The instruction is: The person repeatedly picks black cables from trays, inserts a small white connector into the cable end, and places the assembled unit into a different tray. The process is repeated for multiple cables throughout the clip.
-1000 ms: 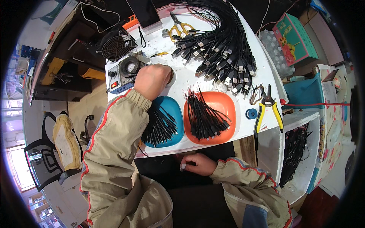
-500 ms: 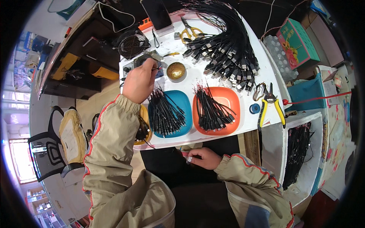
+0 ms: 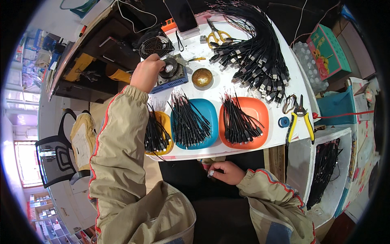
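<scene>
My left hand (image 3: 146, 73) is closed at the left edge of a black round pot (image 3: 171, 68) with a shiny silver spot in it, set on a blue and grey box (image 3: 172, 84). Whatever its fingertips pinch is hidden. A bowl of amber, glossy stuff (image 3: 202, 78) stands to the right of the box. Nearer me, short black cables lie in a yellow plate (image 3: 167, 122), a blue plate (image 3: 211, 115) and an orange plate (image 3: 260, 112). Below the table edge, my right hand (image 3: 228, 173) rests curled at my lap, white wrapping on its thumb; its grip is hidden.
A large bundle of black USB cables (image 3: 260, 61) covers the back right. Yellow-handled scissors (image 3: 217, 35), yellow-black pliers (image 3: 300, 120) and a blue spool (image 3: 283, 122) lie on the white table. A small fan (image 3: 155, 46) and a phone (image 3: 180, 15) stand behind.
My left hand has drawn back leftward from over the black pot, uncovering it. The whole view has shifted, so the table sits further right. My right hand stays at my lap.
</scene>
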The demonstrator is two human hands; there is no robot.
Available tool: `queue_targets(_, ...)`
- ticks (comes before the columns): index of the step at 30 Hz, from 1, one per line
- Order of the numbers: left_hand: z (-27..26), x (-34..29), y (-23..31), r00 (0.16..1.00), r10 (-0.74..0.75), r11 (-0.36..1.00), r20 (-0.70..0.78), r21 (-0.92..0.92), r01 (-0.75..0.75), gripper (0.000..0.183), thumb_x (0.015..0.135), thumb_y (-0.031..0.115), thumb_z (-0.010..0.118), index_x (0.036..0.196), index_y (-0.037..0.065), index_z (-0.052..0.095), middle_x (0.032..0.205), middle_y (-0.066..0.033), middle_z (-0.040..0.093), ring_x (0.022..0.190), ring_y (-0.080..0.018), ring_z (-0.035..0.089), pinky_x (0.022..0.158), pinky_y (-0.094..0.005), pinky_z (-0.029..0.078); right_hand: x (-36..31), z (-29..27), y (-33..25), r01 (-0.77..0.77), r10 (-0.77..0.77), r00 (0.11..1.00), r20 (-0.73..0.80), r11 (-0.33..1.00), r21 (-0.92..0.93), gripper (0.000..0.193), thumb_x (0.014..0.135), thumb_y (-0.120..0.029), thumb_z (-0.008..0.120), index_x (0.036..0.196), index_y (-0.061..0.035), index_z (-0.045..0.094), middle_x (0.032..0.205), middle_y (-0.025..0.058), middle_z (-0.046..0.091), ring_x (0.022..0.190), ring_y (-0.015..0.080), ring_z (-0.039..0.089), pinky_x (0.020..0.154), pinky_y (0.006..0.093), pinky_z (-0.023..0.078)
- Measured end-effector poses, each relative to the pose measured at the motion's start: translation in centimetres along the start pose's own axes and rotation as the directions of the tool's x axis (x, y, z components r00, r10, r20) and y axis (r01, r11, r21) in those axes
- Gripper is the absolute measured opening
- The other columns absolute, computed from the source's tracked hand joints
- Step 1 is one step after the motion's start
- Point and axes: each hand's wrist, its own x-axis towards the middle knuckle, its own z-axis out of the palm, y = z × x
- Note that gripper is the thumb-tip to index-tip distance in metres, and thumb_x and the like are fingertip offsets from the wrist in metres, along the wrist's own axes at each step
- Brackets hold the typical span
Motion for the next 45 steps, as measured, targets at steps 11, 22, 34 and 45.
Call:
queue_targets(11,0.9,1.4,-0.3,0.994,0.007,0.995,0.111,0.094,-0.018,0.010,0.078,-0.001,0.062,0.087,-0.002,0.066,0.086,-0.0141,0.058,0.081,-0.0355,0.061,0.070,-0.0416,0.048,0.2,-0.5,-0.7,-0.004,0.004,1.000,0.003,0.999,-0.032,0.018,0.090,-0.019,0.061,0.092,-0.0014,0.061,0.085,0.0123,0.063,0.082,0.0257,0.062,0.077,0.0362,0.047)
queue_targets(22,-0.4,0.6,1.1,0.998,-0.058,0.998,-0.033,-0.036,0.056,0.012,0.077,0.000,0.065,0.089,-0.001,0.066,0.086,-0.0135,0.060,0.080,-0.0329,0.062,0.069,-0.0387,0.048,0.0,-0.5,0.0,0.048,-0.054,0.997,-0.061,0.995,-0.085,0.017,0.091,-0.019,0.060,0.093,-0.0017,0.061,0.082,0.0101,0.063,0.076,0.0201,0.060,0.073,0.0330,0.048)
queue_targets(34,-9.0,-12.3,17.3,0.877,-0.471,0.187,-0.098,-0.982,-0.010,0.006,0.086,-0.003,0.063,0.092,-0.005,0.063,0.080,-0.0029,0.059,0.062,-0.0068,0.052,0.055,-0.0209,0.041,-0.9,1.5,-9.9,0.350,-0.440,0.863,-0.250,0.875,-0.333,0.037,0.094,-0.013,0.055,0.128,-0.0009,0.049,0.118,0.0100,0.055,0.108,0.0176,0.056,0.090,0.0298,0.045)
queue_targets(45,-10.3,-15.1,28.1,0.960,-0.273,-0.231,-0.064,-0.964,-0.130,0.039,0.094,0.010,0.058,0.129,-0.003,0.047,0.122,-0.0126,0.055,0.107,-0.0217,0.058,0.087,-0.0311,0.048,-12.8,4.7,-18.1,0.315,-0.402,0.847,-0.349,0.907,-0.279,0.027,0.102,-0.027,0.041,0.109,-0.0016,0.045,0.070,0.0041,0.051,0.060,0.0109,0.048,0.054,0.0279,0.042)
